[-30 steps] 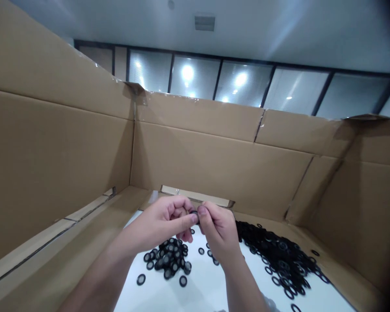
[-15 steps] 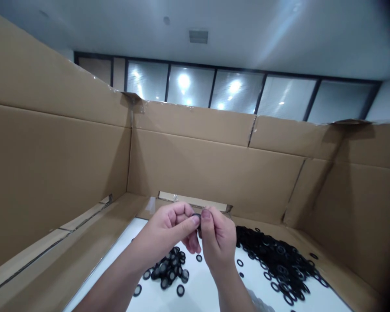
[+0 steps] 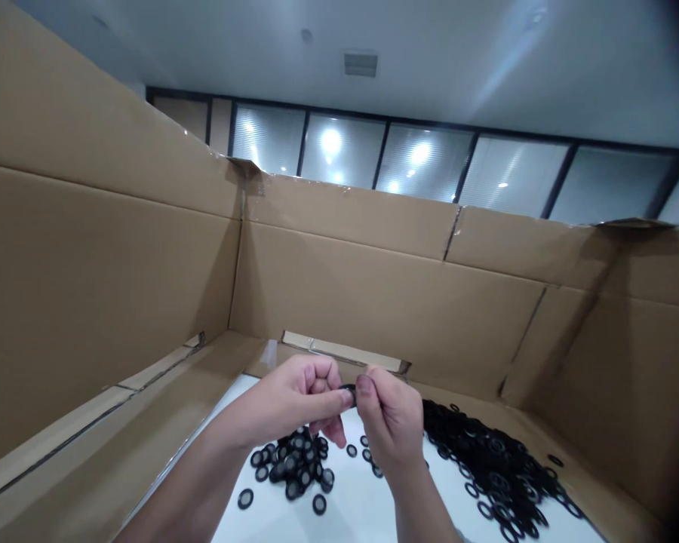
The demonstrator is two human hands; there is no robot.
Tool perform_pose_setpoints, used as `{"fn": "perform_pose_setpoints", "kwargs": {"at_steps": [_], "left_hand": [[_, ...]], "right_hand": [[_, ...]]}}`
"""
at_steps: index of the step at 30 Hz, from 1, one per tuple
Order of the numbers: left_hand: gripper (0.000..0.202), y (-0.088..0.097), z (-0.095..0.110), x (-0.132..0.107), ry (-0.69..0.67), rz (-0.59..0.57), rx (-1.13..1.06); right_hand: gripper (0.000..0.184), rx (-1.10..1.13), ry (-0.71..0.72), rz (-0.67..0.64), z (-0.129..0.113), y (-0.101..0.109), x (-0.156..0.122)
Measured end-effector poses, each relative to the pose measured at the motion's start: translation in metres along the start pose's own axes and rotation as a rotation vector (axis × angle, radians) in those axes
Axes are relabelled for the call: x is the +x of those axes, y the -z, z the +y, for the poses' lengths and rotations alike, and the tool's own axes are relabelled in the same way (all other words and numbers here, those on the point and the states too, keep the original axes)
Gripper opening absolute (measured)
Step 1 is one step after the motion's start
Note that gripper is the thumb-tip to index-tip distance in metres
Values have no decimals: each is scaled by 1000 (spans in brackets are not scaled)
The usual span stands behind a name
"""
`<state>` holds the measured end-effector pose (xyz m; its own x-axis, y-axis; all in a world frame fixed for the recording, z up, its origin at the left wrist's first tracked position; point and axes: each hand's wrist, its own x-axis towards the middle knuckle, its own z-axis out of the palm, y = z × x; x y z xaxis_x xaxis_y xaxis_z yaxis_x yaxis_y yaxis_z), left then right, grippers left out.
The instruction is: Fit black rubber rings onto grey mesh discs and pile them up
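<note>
My left hand [image 3: 299, 400] and my right hand [image 3: 391, 422] meet at their fingertips above a white surface [image 3: 351, 516]. Both are closed in a pinch on one small black ring [image 3: 348, 390] held between them. Under my left hand lies a small heap of black rings with grey centres [image 3: 294, 464]. To the right of my right hand spreads a larger pile of plain black rings [image 3: 486, 460].
Tall brown cardboard walls [image 3: 373, 294] enclose the white surface on the left, back and right. Cardboard flaps [image 3: 147, 377] lie flat along the left. A few loose rings [image 3: 246, 498] lie scattered near the small heap. Windows and ceiling show above.
Both hands have stayed together pinching the ring, with small finger shifts. The view has swung a little, so the hands and piles sit slightly further right.
</note>
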<state>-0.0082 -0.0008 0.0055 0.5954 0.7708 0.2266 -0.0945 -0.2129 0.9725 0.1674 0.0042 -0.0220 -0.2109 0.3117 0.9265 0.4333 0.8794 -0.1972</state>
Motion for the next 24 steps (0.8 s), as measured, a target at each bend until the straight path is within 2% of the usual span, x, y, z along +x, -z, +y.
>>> {"fn": "perform_pose_setpoints", "kwargs": {"at_steps": [10, 14, 19, 21, 24], "left_hand": [[34, -4, 4, 1, 28, 6, 3], [29, -10, 3, 1, 11, 114, 40], [20, -23, 1, 0, -144, 303, 154], [19, -27, 0, 1, -210, 362, 220], [17, -26, -2, 2, -251, 388, 234]], "right_hand": [[32, -157, 81, 67, 0, -2, -1], [31, -223, 87, 115, 2, -4, -2], [33, -229, 15, 214, 1, -8, -5], [33, -215, -46, 234, 0, -10, -6], [34, -161, -164, 227, -2, -13, -5]]}}
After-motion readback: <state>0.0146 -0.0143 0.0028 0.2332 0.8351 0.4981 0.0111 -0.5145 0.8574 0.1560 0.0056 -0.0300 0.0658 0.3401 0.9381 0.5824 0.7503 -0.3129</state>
